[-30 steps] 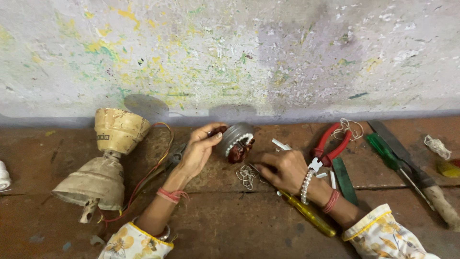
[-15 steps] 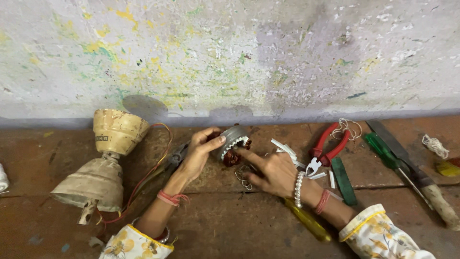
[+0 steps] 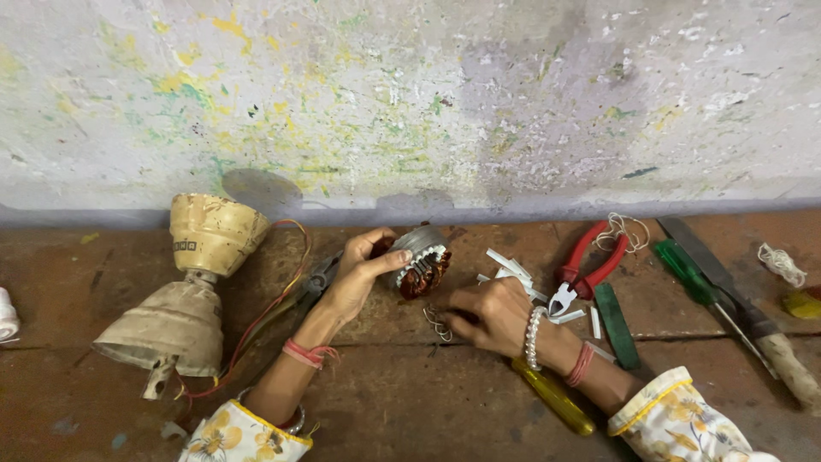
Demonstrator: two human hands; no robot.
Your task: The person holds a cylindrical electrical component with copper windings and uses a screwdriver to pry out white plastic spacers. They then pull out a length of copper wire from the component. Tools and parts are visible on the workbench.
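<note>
Nearest, yellow-handled screwdriver (image 3: 554,395) lying on the worn reddish-brown surface (image 3: 410,411), just under the right forearm. Right hand (image 3: 492,315) resting palm-down, fingers curled over a small tangle of thin silvery wire (image 3: 438,322); grip loosely pinching at that wire, by the look of it, though the fingertips hide the contact. Left hand (image 3: 359,275) clenched around the round metal motor stator with copper-red windings (image 3: 419,261), thumb across its rim, holding it tilted on edge just beyond the right hand. Best to keep the stator steady and turned so the windings face the working hand, with the wire drawn slowly and without kinks. Further left, cream-coloured fan motor housing with trailing coloured leads (image 3: 184,291) lying on its side. Further right, red-handled pliers (image 3: 586,265), white plastic strips (image 3: 513,269), green-handled screwdriver (image 3: 684,272). Farthest back, paint-spattered pale wall (image 3: 428,103).
</note>
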